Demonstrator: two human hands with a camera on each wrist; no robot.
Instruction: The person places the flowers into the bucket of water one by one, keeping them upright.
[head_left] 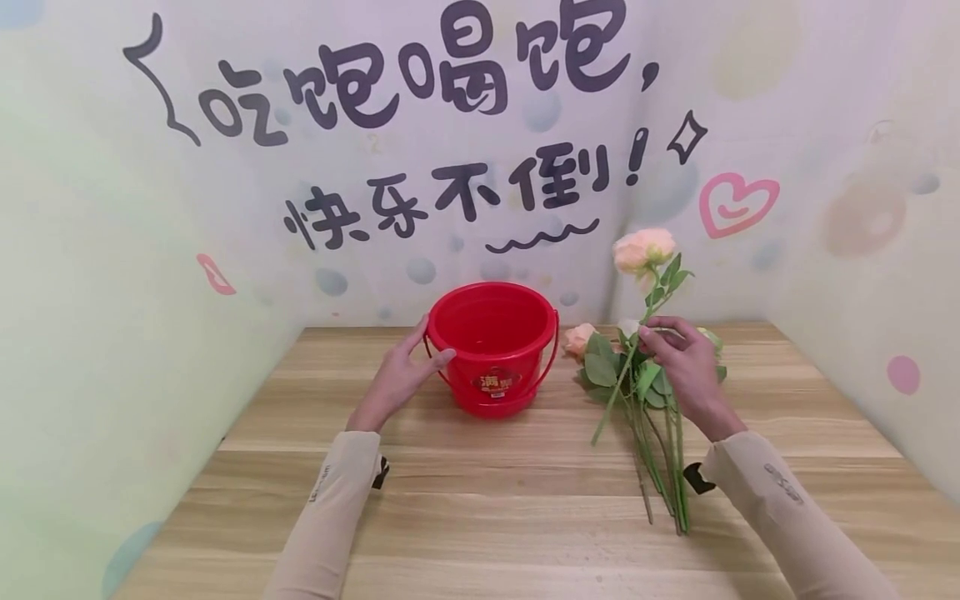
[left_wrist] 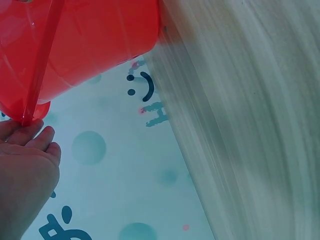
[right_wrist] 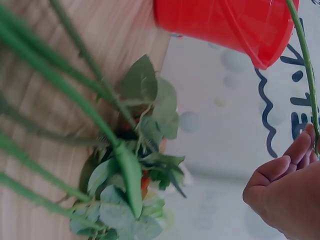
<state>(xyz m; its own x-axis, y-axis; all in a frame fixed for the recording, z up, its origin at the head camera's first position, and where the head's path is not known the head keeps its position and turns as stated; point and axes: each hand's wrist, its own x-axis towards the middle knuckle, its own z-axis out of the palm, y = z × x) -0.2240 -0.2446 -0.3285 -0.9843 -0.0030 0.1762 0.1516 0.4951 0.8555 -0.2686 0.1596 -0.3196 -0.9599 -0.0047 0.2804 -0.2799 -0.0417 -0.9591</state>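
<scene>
A red bucket (head_left: 491, 375) stands upright on the wooden table, its thin handle hanging down. My left hand (head_left: 397, 379) touches its left side at the rim, thumb along the front and fingers spread along the side; in the left wrist view, the left fingertips (left_wrist: 42, 137) meet the rim where the handle joins. My right hand (head_left: 690, 371) pinches the green stem of a pale pink flower (head_left: 643, 250), raised with its bloom up and its stem slanting down to the left. Beneath that hand lies a bunch of leafy flowers (head_left: 600, 367), stems towards me.
A pink bloom (head_left: 579, 340) of the bunch lies just right of the bucket. The loose stems (head_left: 678, 483) stretch towards the table's front. Behind the table (head_left: 465, 500) hangs a printed backdrop (head_left: 480, 233) with dark lettering, and patterned sheets close both sides.
</scene>
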